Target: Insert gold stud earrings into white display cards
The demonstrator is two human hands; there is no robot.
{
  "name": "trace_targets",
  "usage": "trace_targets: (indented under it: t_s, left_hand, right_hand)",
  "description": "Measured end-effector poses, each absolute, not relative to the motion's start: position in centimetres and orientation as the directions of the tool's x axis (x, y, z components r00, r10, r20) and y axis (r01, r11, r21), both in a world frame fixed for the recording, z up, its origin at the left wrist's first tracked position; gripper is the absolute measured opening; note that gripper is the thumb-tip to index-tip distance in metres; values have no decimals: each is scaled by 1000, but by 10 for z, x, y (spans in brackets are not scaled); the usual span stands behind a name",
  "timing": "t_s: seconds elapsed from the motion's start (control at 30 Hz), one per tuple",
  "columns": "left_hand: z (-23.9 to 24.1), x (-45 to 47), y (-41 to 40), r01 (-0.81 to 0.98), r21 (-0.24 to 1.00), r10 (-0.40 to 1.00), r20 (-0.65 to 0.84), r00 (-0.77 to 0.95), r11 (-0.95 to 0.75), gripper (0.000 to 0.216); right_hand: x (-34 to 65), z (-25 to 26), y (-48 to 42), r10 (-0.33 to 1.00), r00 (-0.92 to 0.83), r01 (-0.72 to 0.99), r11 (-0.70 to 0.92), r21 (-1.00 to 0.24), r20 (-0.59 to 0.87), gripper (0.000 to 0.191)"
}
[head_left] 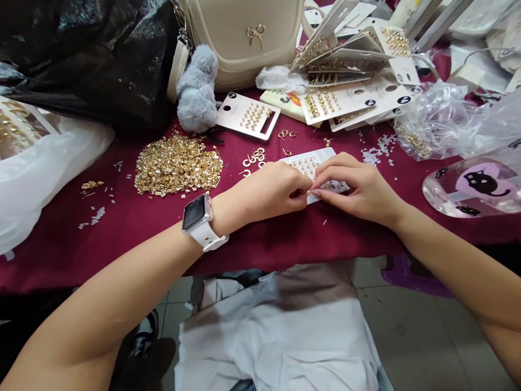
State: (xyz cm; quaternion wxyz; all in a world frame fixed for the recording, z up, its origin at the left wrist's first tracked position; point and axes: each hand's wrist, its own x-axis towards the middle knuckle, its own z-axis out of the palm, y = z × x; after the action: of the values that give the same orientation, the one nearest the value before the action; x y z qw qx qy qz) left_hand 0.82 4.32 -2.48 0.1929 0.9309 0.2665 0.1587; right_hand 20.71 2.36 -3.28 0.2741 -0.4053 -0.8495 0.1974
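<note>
A white earring card [313, 158] with rows of small gold earrings lies on the table under my hands. My left hand [271, 190] is closed over its left side, fingers curled; what they hold is hidden. From the right, my right hand [354, 187] reaches over the card with thumb and forefinger pinched at its near edge, meeting my left fingertips. A tiny gold piece [310, 192] shows at that pinch; its exact kind is too small to tell. Beyond my left hand lie several loose gold hoop earrings [255, 156].
Left of my hands is a heap of small gold pieces [177, 165]. Another filled earring card [248, 115] lies behind, beside a grey plush charm [198, 92] and a cream handbag [244, 43]. Stacked cards [350, 98] and clear plastic bags [443, 117] crowd the right.
</note>
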Motion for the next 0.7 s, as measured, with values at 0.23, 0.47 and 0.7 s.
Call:
trace_targets:
  t_s: [0.23, 0.47, 0.7]
  left_hand:
    - [-26, 8, 44, 435, 524, 586, 158, 795, -732, 24]
    - [-23, 8, 45, 432, 559, 589, 129, 798, -708, 25]
    - [-21, 8, 44, 453, 564, 596, 87, 798, -690, 26]
  right_hand:
    - [209, -39, 26, 717, -560, 523, 695, -493, 416, 6]
    - [209, -42, 28, 664, -581, 507, 747, -429, 470, 5]
    - [210, -42, 28, 673, -592, 502, 738, -450, 444, 5]
